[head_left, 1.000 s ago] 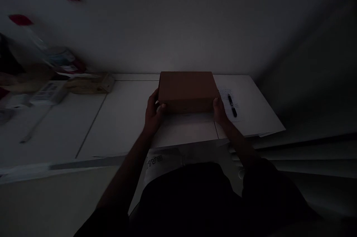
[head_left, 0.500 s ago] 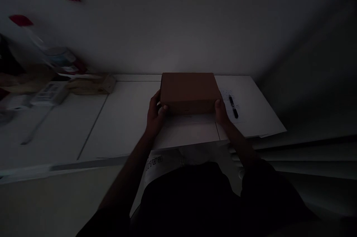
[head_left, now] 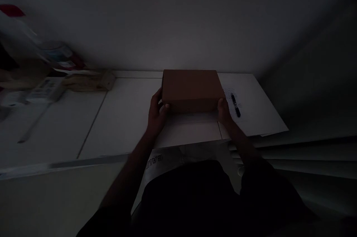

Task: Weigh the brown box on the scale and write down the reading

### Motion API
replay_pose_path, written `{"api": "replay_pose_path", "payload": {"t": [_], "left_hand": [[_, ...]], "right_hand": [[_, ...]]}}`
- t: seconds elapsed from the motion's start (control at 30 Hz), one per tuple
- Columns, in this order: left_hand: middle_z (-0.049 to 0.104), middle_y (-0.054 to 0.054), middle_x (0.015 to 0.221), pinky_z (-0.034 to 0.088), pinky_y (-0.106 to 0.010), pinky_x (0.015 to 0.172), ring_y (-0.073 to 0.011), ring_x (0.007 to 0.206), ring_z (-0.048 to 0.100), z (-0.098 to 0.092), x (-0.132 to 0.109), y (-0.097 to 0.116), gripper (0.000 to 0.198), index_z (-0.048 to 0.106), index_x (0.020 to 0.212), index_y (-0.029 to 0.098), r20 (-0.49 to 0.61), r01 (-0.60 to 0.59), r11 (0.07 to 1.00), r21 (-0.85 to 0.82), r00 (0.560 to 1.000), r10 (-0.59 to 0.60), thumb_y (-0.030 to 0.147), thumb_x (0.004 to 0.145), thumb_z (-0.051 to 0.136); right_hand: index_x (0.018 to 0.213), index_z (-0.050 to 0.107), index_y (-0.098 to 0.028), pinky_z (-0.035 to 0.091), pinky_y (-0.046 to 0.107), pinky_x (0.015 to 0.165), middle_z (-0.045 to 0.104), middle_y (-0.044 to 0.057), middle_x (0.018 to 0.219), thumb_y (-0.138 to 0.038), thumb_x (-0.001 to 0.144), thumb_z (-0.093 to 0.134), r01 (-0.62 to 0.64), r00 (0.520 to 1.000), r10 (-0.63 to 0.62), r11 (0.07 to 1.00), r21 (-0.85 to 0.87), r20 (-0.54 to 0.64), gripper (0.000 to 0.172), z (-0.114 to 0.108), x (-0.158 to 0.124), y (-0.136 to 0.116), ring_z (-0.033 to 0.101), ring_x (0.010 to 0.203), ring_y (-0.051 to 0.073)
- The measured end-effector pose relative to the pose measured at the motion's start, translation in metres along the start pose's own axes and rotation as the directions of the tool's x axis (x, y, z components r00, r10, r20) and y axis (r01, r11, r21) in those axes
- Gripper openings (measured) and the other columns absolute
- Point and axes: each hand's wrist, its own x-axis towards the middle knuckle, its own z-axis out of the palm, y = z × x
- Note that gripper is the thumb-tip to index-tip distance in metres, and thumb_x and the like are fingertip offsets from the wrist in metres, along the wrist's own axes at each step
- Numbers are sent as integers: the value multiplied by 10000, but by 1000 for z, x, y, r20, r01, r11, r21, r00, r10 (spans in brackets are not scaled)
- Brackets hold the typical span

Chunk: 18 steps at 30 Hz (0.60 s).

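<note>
A brown cardboard box (head_left: 192, 86) with its lid closed is between my two hands over the white table (head_left: 125, 118). My left hand (head_left: 157, 112) grips its left end, thumb on the front face and fingers round the side. At the right front corner, my right hand (head_left: 224, 111) holds it with the thumb in front; its other fingers are hidden. Whether the box touches the table I cannot tell. Just right of the box lie a sheet of paper with handwriting (head_left: 229, 91) and a dark pen (head_left: 235, 106).
The view is dim. At the left stand a white box-like thing (head_left: 44, 90), a tan paper-like packet (head_left: 86, 82) and a blurred clear container (head_left: 60, 54). A thin stick-like thing (head_left: 33, 124) lies in front of them. A pale wall (head_left: 178, 25) rises behind the table.
The view has shifted slightly, with objects at the left sitting a little further left and higher. Both hands keep their hold on the box, which looks nearly unmoved.
</note>
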Motion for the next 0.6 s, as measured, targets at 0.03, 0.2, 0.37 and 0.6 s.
{"api": "replay_pose_path", "payload": {"t": [0.03, 0.2, 0.37, 0.6], "left_hand": [[370, -134, 1538, 456, -423, 1092, -309, 1424, 374, 0, 0, 2, 640, 377, 1519, 259, 3, 10, 1000, -1, 1000, -10, 521, 966, 563], [400, -146, 1522, 510, -411, 1027, -319, 1413, 389, -1, -2, 6, 650, 391, 1526, 248, 0, 10, 997, 79, 1000, -10, 553, 971, 537], [419, -139, 1526, 584, -344, 877, -309, 1368, 459, -6, -2, 2, 628, 377, 1549, 244, 8, -13, 975, 223, 1000, 11, 518, 997, 496], [431, -135, 1521, 583, -334, 904, -297, 1380, 453, -7, 0, 5, 618, 404, 1540, 234, 17, -74, 978, 196, 997, 72, 508, 996, 507]], "right_hand": [[1394, 520, -198, 310, 462, 1211, 582, 162, 1319, -815, 937, 260, 7, 1000, -7, 1000, -4, 2, 810, 0, 0, 0, 430, 1397, 273], [1368, 539, -201, 355, 482, 1175, 598, 157, 1299, -816, 935, 247, 15, 1000, -15, 999, -51, -1, 806, -2, 0, 4, 472, 1353, 300], [1293, 588, -201, 451, 503, 1073, 627, 152, 1239, -723, 984, 300, 55, 998, -57, 987, -151, -5, 671, -9, -2, 5, 552, 1252, 314], [1292, 597, -195, 463, 483, 1066, 630, 146, 1249, -652, 1019, 322, 119, 992, -112, 986, -114, 62, 600, -15, 2, -10, 571, 1225, 297]]}}
